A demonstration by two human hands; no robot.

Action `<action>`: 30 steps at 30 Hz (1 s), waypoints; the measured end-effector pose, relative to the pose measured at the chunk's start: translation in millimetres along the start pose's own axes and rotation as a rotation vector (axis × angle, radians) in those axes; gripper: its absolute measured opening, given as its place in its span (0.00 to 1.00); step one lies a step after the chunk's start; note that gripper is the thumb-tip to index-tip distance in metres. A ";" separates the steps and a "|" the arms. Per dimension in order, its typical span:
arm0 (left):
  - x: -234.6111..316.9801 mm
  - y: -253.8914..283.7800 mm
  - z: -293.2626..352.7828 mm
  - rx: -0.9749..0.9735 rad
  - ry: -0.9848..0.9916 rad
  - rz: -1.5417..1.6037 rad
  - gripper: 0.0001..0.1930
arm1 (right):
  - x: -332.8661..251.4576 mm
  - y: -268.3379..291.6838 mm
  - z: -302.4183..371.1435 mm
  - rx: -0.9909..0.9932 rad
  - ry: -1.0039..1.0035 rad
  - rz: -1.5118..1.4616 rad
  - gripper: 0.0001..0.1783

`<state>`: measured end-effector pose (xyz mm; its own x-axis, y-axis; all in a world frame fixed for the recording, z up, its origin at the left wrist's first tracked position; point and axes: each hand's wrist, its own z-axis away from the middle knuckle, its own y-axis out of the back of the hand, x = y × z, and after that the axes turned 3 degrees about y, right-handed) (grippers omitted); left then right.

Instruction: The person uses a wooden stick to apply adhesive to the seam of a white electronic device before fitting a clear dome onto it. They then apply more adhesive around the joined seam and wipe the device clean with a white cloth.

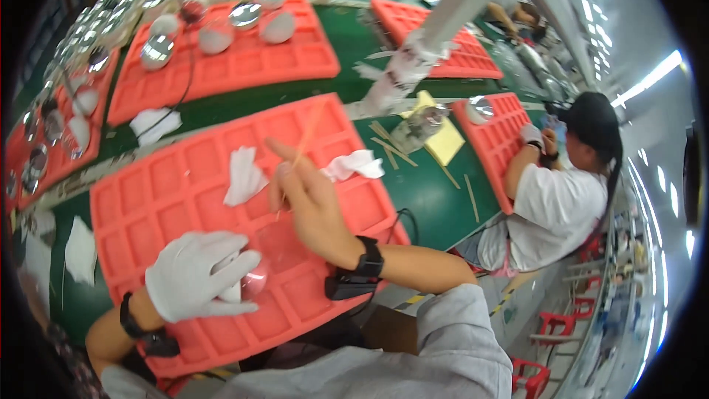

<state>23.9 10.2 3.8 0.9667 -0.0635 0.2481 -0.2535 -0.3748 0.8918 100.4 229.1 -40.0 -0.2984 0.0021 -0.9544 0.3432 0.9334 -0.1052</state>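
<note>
Tbl (417, 214): tray (171, 219) w/ wht scraps (245, 177)

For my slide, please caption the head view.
Over a red tray, gloved left hand holds a rounded object; bare right hand, a thin stick.

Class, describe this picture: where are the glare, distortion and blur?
Head view: the lights at right burn out to white, and the silvery bulbs, upper left, carry bright glints; head view: fisheye distortion bows the rows of lights near the rim, leaving black corners; head view: the stick looks faint and soft.
</note>
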 end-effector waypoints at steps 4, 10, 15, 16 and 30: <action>6.1 3.4 3.6 0.022 -0.015 -0.028 0.33 | -8.5 1.1 -2.5 -0.075 0.034 0.025 0.27; 8.3 8.8 2.5 -0.037 0.054 -0.053 0.30 | -23.1 7.2 -7.4 -0.220 -0.061 -0.055 0.33; 27.7 13.7 0.6 -0.109 0.121 -0.118 0.28 | -44.7 14.7 -10.0 -0.247 -0.261 -0.500 0.30; 32.7 13.0 3.2 -0.109 0.142 -0.153 0.27 | -41.7 17.3 -9.8 -0.308 -0.200 -0.476 0.28; 40.1 -11.8 20.5 0.074 0.186 -0.353 0.14 | -29.9 -0.5 10.2 -0.411 0.005 0.118 0.27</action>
<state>66.4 -6.9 -4.6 0.9691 0.2466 0.0012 0.1030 -0.4094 0.9065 118.2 224.9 -14.3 -0.2827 0.1183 -0.9519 -0.0076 0.9921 0.1255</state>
